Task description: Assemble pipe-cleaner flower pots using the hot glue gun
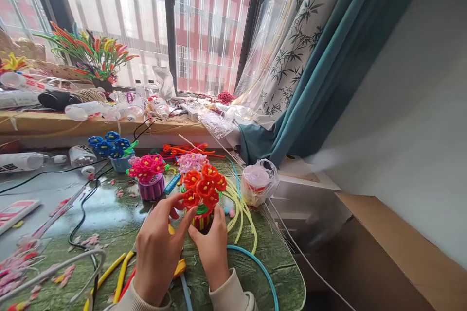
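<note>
A small pot (202, 222) striped red, yellow and dark stands upright on the table, holding a bunch of red pipe-cleaner flowers (206, 185) with yellow centres. My right hand (211, 243) is closed around the pot's right and front sides. At the lower left of the bunch, my left hand (160, 240) has its thumb and bent index finger about a red flower; its other fingertips are partly hidden. Just behind are pink flowers (192, 162) and a purple-striped pot (151, 187) with magenta flowers (147, 167). Blue flowers (111, 146) stand farther left.
Yellow-handled pliers (122, 277) and a blue pipe cleaner (260, 267) lie near my wrists. Pale yellow pipe cleaners (241, 209) and a bagged tub (255, 184) are at right. Black cables (82, 214) cross the left side. Bottles (85, 111) crowd the windowsill.
</note>
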